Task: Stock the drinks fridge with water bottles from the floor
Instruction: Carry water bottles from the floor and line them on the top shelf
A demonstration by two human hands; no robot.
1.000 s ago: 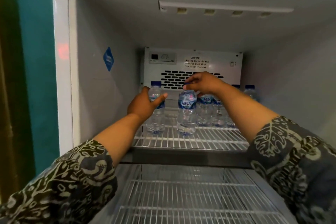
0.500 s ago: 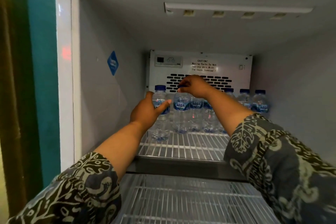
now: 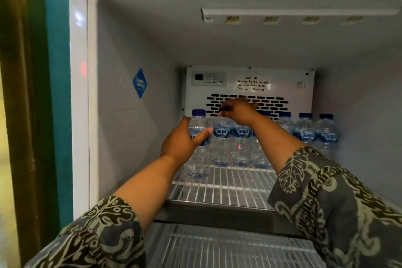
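Leftmost bottle (image 3: 198, 160) stood upright, cap up, on the upper wire shelf (image 3: 228, 189), just beside the back row (image 3: 304, 135). Your left hand (image 3: 185, 143) wrapped its body. Your right hand (image 3: 239, 111) pinched the neighbouring bottle (image 3: 221, 137) by its cap, also upright.

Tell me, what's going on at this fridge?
A person is stocking a drinks fridge with small Aqua water bottles. The left hand grips the leftmost bottle around its label; it stands on the top wire shelf, slightly forward of the others. The right hand pinches the cap of the next bottle from above, in line with the row along the back. Further right stand more bottles, below the vent panel.
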